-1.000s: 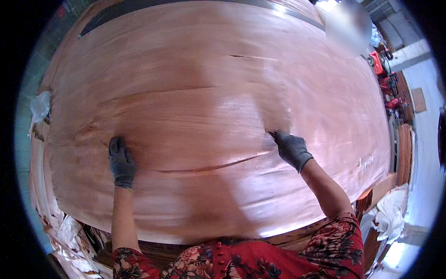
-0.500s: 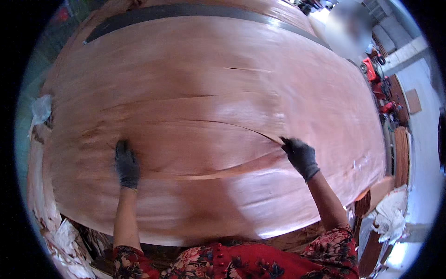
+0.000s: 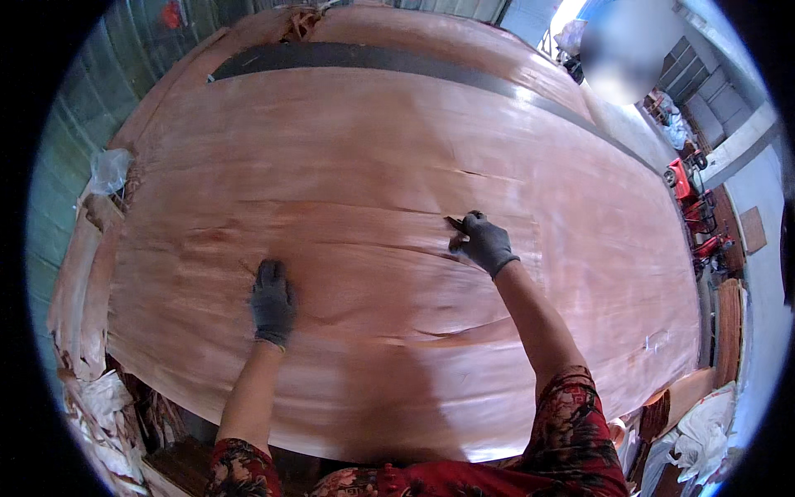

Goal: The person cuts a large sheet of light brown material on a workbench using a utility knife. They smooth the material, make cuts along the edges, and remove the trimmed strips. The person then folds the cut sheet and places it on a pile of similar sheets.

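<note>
A large sheet of reddish-brown wood veneer [image 3: 348,290] spreads in front of me, with ripples and narrow splits across its middle. My left hand [image 3: 273,302], in a grey glove, lies palm down on it, fingers stretched forward and somewhat blurred. A thin yellowish sliver [image 3: 247,267] shows beside those fingertips; whether they touch it I cannot tell. My right hand [image 3: 487,242], also gloved, is closed round a small dark pointed thing [image 3: 453,224] just above a split [image 3: 414,247] in the veneer. Nearer me, a short raised fold [image 3: 460,333] remains in the sheet.
A long dark strip [image 3: 348,56] runs across the far side, with more veneer [image 3: 431,29] beyond it. Clear plastic [image 3: 110,171] hangs at the left edge. Red machines [image 3: 700,211] stand to the right, and white sacking [image 3: 702,427] lies at the near right corner.
My right hand has moved left and farther away, leaving the veneer's long lifted edge, which now lies mostly flat. My left hand has slid slightly right and nearer. The whole view has shifted.
</note>
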Action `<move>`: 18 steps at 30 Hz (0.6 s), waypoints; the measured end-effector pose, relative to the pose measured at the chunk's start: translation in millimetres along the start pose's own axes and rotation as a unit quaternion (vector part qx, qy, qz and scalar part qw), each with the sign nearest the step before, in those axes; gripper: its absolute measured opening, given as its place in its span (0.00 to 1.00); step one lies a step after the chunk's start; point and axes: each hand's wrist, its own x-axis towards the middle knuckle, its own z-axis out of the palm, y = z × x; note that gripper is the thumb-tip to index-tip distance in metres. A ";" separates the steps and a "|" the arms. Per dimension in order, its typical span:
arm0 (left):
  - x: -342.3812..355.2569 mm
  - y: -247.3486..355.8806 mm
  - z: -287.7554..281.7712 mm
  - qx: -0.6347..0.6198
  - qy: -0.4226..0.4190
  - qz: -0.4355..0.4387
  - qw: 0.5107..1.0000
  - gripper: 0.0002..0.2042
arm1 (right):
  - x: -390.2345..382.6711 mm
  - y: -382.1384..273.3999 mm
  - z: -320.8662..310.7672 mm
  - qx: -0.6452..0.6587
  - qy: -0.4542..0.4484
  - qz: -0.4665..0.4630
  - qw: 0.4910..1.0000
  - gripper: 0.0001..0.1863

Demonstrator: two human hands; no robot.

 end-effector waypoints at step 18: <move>3.4 24.9 -8.0 -0.077 -0.004 -0.008 0.997 0.19 | -1.1 -10.0 -26.7 -0.143 -0.036 0.098 0.984 0.25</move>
